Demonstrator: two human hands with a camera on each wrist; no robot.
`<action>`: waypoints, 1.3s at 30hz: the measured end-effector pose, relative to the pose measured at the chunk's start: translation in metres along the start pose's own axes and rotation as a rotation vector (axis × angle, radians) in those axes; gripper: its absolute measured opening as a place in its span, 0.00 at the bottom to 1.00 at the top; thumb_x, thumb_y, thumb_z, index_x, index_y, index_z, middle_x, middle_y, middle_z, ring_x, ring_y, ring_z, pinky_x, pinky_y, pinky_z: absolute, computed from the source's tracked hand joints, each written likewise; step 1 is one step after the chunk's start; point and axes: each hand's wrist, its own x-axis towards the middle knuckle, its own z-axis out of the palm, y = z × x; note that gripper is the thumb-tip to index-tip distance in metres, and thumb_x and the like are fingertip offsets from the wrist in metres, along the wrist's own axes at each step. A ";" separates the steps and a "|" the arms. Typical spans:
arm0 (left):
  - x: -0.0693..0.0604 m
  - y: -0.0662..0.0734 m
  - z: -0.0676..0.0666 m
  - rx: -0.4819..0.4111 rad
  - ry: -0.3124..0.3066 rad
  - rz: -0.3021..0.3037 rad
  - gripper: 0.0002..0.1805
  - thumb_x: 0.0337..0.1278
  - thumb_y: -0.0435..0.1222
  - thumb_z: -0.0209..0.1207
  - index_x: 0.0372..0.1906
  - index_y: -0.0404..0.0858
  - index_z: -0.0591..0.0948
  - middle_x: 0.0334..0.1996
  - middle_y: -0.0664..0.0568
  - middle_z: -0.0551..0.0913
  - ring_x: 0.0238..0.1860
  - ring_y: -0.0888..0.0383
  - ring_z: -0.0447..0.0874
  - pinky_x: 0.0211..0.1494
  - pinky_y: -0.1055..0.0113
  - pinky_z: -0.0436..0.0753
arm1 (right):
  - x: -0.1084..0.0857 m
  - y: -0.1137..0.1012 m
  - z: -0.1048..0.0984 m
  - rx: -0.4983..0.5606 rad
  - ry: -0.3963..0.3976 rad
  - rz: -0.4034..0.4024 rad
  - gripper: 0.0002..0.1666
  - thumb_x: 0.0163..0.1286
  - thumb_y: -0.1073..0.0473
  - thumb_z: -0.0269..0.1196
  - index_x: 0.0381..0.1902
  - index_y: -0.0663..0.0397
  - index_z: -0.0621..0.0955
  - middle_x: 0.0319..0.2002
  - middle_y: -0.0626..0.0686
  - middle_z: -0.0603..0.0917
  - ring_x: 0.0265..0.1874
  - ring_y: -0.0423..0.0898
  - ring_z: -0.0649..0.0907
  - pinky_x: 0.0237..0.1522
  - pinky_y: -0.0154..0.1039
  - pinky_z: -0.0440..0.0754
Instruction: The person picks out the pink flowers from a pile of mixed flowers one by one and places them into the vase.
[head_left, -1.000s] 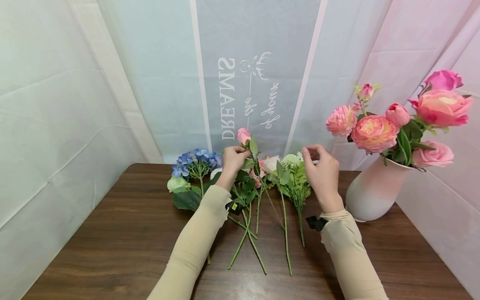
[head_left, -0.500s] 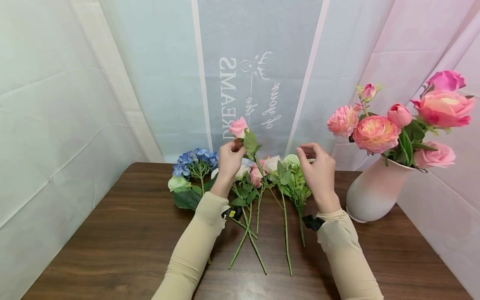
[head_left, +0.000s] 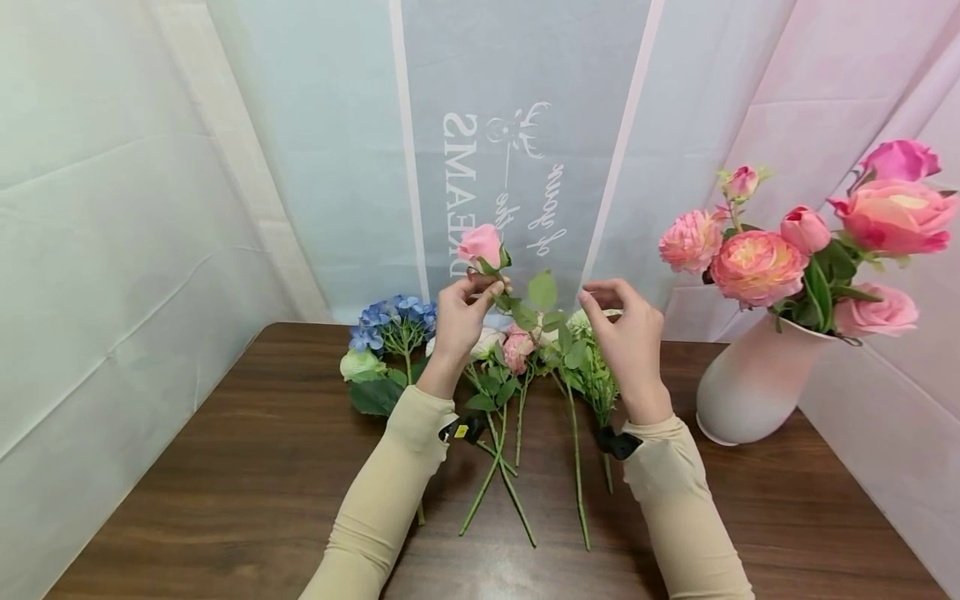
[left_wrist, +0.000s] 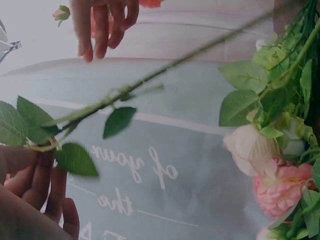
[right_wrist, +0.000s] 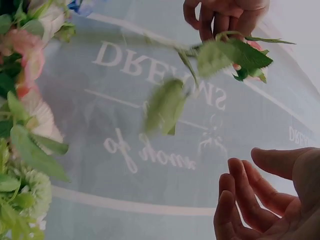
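Note:
My left hand (head_left: 457,327) pinches a pink rose (head_left: 480,245) by its stem just under the bloom, above the table. The rose's stem (left_wrist: 172,64) runs off slantwise in the left wrist view, with green leaves (left_wrist: 77,160) near the fingers. To the right, my right hand (head_left: 628,337) is raised with thumb and fingers apart and nothing between them. In the right wrist view its fingers (right_wrist: 237,182) are loosely bent, and the rose's leaves (right_wrist: 167,102) hang blurred in front of it.
Several cut flowers lie across the wooden table (head_left: 247,500): a blue hydrangea (head_left: 393,321), a pink bloom (head_left: 517,348) and green sprigs (head_left: 596,375). A pink-and-white vase (head_left: 750,387) with several pink flowers stands at the right. A printed cloth (head_left: 517,75) hangs behind.
My left hand has lifted the rose and turned it, so its leafy stem swings toward the right. My right hand has shifted slightly left, nearer the stem.

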 end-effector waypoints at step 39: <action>-0.013 0.002 0.018 -0.197 -0.203 0.388 0.20 0.57 0.38 0.61 0.41 0.21 0.82 0.34 0.72 0.85 0.47 0.60 0.78 0.61 0.60 0.71 | -0.015 -0.023 -0.009 0.081 -0.198 -0.229 0.15 0.52 0.54 0.74 0.40 0.45 0.88 0.32 0.48 0.89 0.30 0.43 0.88 0.32 0.40 0.84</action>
